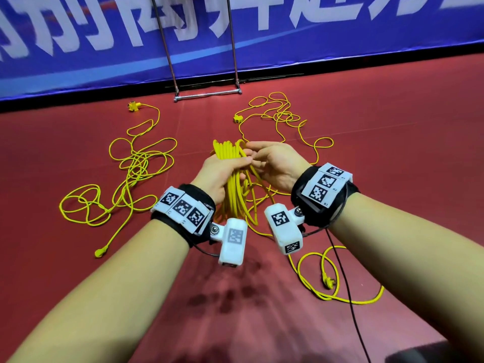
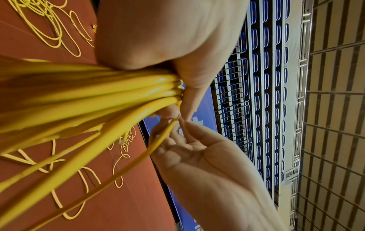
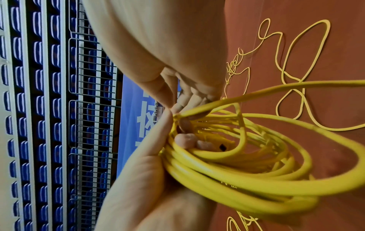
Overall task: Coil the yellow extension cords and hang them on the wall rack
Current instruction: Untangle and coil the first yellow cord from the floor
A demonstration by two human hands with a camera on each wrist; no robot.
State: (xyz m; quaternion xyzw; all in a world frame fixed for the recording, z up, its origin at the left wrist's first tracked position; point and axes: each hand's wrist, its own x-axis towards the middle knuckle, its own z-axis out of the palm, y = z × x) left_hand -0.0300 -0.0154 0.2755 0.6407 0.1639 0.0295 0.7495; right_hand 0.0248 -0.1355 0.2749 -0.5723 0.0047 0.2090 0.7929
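Note:
My left hand (image 1: 230, 166) grips a coil of yellow extension cord (image 1: 235, 189) held upright above the red floor; the loops hang below the fist. My right hand (image 1: 258, 153) pinches one strand at the top of the coil, right against the left thumb. The left wrist view shows the bundled strands (image 2: 98, 93) running into the left hand (image 2: 158, 39), with the right hand (image 2: 197, 156) beside it. In the right wrist view the coil (image 3: 237, 164) sits in the left hand (image 3: 138, 171) and the right hand's fingers (image 3: 168, 96) meet at a strand. The metal rack (image 1: 207, 95) stands by the wall.
Another loose yellow cord (image 1: 136, 163) sprawls on the floor at left, its socket block (image 1: 134, 106) near the wall and its plug (image 1: 100, 252) nearer me. More tangled cord (image 1: 277, 116) lies ahead right, with a plug (image 1: 328, 282) at lower right. A blue banner (image 1: 340, 35) backs the floor.

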